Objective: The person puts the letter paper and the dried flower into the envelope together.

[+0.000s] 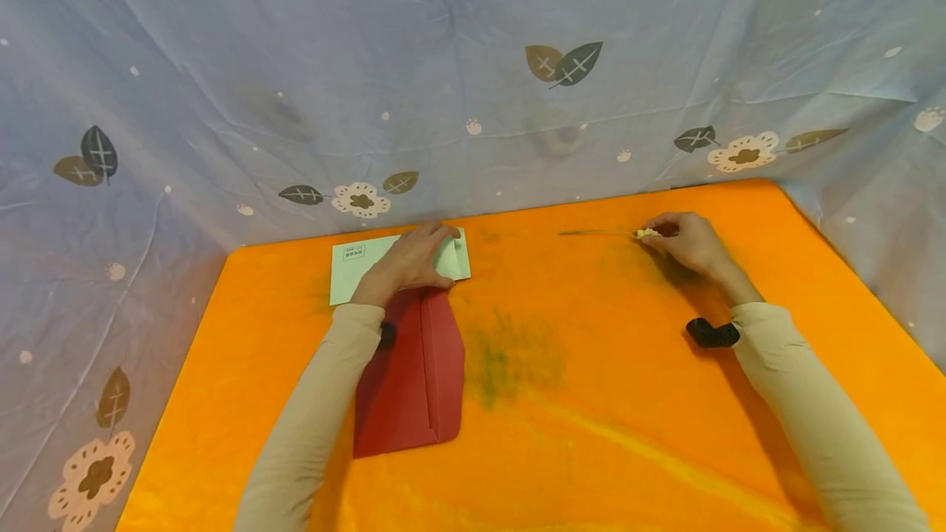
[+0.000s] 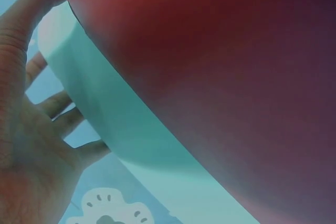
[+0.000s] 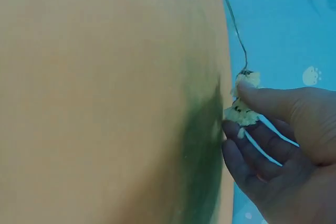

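My left hand (image 1: 410,259) spans a pale green envelope (image 1: 353,276) with small printing in one corner, thumb at the near edge and fingers at the far edge. In the left wrist view the green envelope (image 2: 105,95) bows between thumb and fingers, and the thumb tip overlaps the edge of a red envelope (image 2: 210,61). That red envelope (image 1: 402,388) lies nearer me, partly under my left wrist. Farther right, my right hand (image 1: 691,245) pinches a pale yellow dried flower (image 3: 242,114) between thumb and fingers. Its thin stem (image 1: 591,232) points left. Two thin white strips (image 3: 268,148) show by the fingers.
An orange cloth-covered table (image 1: 591,335) bears dark green smudges (image 1: 502,364). Grey-blue patterned fabric (image 1: 443,89) hangs behind it and along both sides. A black wrist camera (image 1: 711,333) sits at my right cuff.
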Motion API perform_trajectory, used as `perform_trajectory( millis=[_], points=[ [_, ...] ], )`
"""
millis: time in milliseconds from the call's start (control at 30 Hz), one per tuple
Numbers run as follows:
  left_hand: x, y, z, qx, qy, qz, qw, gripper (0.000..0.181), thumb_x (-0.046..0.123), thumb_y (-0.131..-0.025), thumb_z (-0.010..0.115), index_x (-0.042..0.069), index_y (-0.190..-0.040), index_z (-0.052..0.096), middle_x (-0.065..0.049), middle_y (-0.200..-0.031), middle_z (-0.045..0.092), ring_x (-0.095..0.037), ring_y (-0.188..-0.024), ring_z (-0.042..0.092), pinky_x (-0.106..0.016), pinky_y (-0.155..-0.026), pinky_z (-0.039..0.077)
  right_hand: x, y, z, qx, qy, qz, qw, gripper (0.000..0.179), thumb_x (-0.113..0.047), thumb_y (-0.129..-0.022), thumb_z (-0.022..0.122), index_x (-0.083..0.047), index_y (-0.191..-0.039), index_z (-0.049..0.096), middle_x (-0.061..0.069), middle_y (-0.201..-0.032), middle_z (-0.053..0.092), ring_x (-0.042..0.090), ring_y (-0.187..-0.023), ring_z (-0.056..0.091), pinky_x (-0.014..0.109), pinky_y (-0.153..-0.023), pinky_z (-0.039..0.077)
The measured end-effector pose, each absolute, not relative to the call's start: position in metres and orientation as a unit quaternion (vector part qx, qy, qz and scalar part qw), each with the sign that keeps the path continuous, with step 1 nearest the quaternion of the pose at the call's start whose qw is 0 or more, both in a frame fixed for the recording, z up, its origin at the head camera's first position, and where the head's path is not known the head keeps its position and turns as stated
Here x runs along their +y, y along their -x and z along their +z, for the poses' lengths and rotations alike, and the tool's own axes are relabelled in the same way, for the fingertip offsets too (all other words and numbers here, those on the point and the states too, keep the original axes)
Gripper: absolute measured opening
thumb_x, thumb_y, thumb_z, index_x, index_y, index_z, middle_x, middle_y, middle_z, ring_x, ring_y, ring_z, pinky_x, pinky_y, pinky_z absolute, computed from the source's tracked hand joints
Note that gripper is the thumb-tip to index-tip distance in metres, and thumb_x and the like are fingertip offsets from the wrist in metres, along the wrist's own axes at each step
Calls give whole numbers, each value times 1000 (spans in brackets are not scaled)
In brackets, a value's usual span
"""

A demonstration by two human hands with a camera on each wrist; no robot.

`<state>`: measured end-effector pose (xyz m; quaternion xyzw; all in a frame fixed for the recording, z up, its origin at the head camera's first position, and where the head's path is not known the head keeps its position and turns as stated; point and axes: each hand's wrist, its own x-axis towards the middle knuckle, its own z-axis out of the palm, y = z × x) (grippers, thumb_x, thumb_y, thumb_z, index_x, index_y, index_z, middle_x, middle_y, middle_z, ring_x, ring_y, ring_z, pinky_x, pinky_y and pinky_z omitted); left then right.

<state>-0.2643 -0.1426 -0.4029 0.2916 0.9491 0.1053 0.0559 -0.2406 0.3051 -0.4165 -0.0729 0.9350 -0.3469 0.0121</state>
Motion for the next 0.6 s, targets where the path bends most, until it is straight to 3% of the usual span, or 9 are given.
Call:
perform_trajectory(
  millis=[167,267,433,600],
  points=[
    [-143,264,-402,949,-292,106,54,78,34,-70,85,14,-136,48,-14,-132,50,-33,-114,51,-48,-102,40,291,240,-412,922,75,-379,-5,37,-22,-93,69,5,-118,66,28,-113,66,38,-101,63,18,-73,44],
    [-143,264,-403,949,-293,105,51,79,34,-70,85,14,-136,47,-15,-132,50,-33,-115,51,-48,-102,40,278,241,-410,912,80,-401,2,36,-20,-93,69,5,-119,66,27,-111,67,36,-98,65,12,-66,44],
    [-142,263,-404,949,-293,105,45,80,34,-70,86,14,-136,47,-14,-133,49,-33,-115,51,-48,-103,40,251,244,-410,907,102,-408,4,35,-20,-93,69,4,-117,68,24,-110,69,34,-98,67,16,-72,46],
    [-143,262,-407,949,-294,103,40,80,34,-70,86,14,-136,47,-14,-133,49,-33,-114,50,-48,-102,40,225,249,-415,901,120,-416,24,33,-20,-95,67,2,-119,67,23,-114,68,34,-102,66,34,-84,51]
  ],
)
